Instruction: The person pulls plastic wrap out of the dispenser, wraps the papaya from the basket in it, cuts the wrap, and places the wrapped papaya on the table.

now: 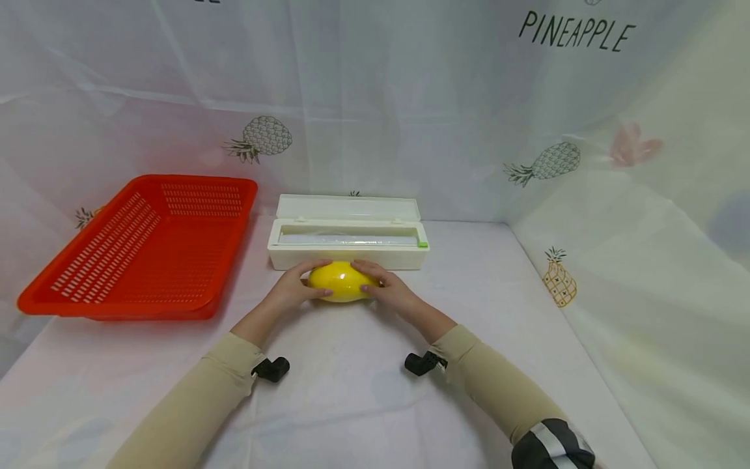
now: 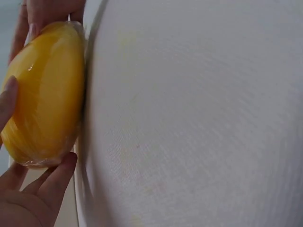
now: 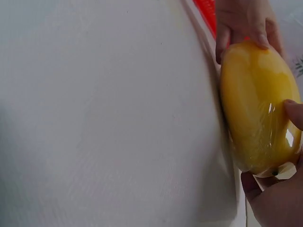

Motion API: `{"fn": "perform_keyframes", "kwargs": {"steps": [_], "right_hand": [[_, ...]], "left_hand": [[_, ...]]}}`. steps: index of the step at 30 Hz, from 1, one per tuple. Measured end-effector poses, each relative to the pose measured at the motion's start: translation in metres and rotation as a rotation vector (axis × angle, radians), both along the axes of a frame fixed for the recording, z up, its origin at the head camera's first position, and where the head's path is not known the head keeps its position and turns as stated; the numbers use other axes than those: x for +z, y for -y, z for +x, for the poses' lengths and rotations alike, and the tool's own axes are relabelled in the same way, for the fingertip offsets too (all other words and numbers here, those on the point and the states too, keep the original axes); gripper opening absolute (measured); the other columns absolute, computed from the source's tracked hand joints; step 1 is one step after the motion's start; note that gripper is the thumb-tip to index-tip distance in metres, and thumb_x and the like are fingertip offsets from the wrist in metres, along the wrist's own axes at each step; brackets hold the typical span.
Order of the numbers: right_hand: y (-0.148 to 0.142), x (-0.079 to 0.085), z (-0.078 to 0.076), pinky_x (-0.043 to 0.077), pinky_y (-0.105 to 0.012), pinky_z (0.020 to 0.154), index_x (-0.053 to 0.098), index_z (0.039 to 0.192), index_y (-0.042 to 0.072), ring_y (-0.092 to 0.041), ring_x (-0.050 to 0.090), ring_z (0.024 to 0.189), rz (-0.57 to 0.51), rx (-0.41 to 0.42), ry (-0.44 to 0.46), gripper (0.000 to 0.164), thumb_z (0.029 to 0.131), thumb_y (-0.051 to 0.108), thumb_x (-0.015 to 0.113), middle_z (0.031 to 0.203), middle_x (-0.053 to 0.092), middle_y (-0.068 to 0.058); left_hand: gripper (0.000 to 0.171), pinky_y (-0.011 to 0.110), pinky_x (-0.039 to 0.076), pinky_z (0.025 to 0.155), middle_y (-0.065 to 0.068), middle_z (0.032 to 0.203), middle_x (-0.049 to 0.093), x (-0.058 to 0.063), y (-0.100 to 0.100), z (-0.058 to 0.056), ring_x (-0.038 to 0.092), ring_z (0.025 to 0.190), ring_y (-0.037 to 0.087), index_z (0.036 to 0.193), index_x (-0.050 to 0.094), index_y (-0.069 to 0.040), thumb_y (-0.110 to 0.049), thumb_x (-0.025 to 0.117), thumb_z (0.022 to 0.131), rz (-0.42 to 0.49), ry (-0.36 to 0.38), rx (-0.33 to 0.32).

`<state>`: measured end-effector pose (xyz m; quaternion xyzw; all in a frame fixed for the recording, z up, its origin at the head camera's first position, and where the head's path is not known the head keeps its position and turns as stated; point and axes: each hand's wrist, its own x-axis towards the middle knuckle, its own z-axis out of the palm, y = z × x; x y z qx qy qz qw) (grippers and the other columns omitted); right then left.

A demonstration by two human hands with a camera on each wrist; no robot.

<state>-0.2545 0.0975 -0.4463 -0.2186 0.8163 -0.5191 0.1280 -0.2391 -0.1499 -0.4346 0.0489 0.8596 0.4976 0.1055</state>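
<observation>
A shiny yellow oval fruit (image 1: 342, 281), its exact kind unclear, lies on the white cloth between both hands. Clear plastic film wraps it tightly, with gathered creases at the ends of the fruit (image 2: 47, 99) in the left wrist view. My left hand (image 1: 291, 286) grips its left end, thumb at the near side and fingers over the far side. Around the right end, my right hand (image 1: 394, 290) holds it in the same way. A small dark spot shows at one end of the fruit (image 3: 258, 109) in the right wrist view.
Just behind the fruit stands a white cling film box (image 1: 348, 259), lid raised, with a film roll (image 1: 348, 240) inside and a green piece at its right end. On the left is a red slotted plastic basket (image 1: 170, 267). A pineapple-print curtain (image 1: 375, 98) hangs behind.
</observation>
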Motion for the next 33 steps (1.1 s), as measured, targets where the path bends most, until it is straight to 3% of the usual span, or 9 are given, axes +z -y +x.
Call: {"fn": "perform_keyframes", "kwargs": {"steps": [5,10,19,27,33], "right_hand": [[-0.002,-0.002,-0.001,0.027,-0.043,0.113,0.048,0.145,0.026,-0.02,0.034,0.139,0.027,-0.066,0.065,0.053,0.095,0.018,0.065,0.151,0.04,0.004],[-0.005,-0.006,-0.004,0.033,-0.04,0.11,0.046,0.146,0.021,-0.02,0.041,0.133,0.016,-0.06,0.094,0.057,0.094,0.019,0.067,0.149,0.042,0.0],[-0.006,-0.007,-0.013,0.038,-0.039,0.107,0.047,0.142,0.007,-0.022,0.05,0.122,0.127,-0.05,0.076,0.058,0.092,0.025,0.069,0.139,0.052,-0.008],[-0.011,-0.005,-0.016,0.038,-0.04,0.106,0.046,0.144,0.007,-0.025,0.048,0.127,0.088,-0.086,0.078,0.062,0.09,0.024,0.072,0.143,0.048,-0.009],[-0.015,0.0,-0.017,0.036,-0.043,0.108,0.044,0.145,0.007,-0.028,0.044,0.13,0.135,-0.071,0.041,0.065,0.09,0.028,0.071,0.147,0.044,-0.009]], "left_hand": [[0.073,0.048,0.044,0.099,0.012,0.149,0.041,-0.003,0.0,0.001,0.052,0.119,0.037,0.144,0.049,-0.02,-0.022,0.082,0.08,-0.052,-0.053,-0.002],[0.076,0.047,0.043,0.102,0.015,0.147,0.044,-0.002,-0.001,0.002,0.052,0.122,0.038,0.144,0.047,-0.009,-0.021,0.084,0.078,-0.092,-0.094,0.001],[0.077,0.05,0.037,0.106,0.017,0.146,0.044,-0.002,0.0,-0.005,0.046,0.127,0.039,0.144,0.044,-0.005,-0.02,0.083,0.079,-0.116,-0.058,-0.006],[0.08,0.049,0.034,0.109,0.021,0.146,0.041,-0.006,-0.006,-0.009,0.041,0.132,0.039,0.144,0.041,0.001,-0.022,0.082,0.08,-0.079,-0.047,-0.011],[0.094,0.048,0.027,0.112,0.021,0.151,0.034,-0.004,-0.006,-0.009,0.036,0.136,0.039,0.151,0.028,-0.002,-0.02,0.084,0.078,-0.013,-0.038,-0.032]]}}
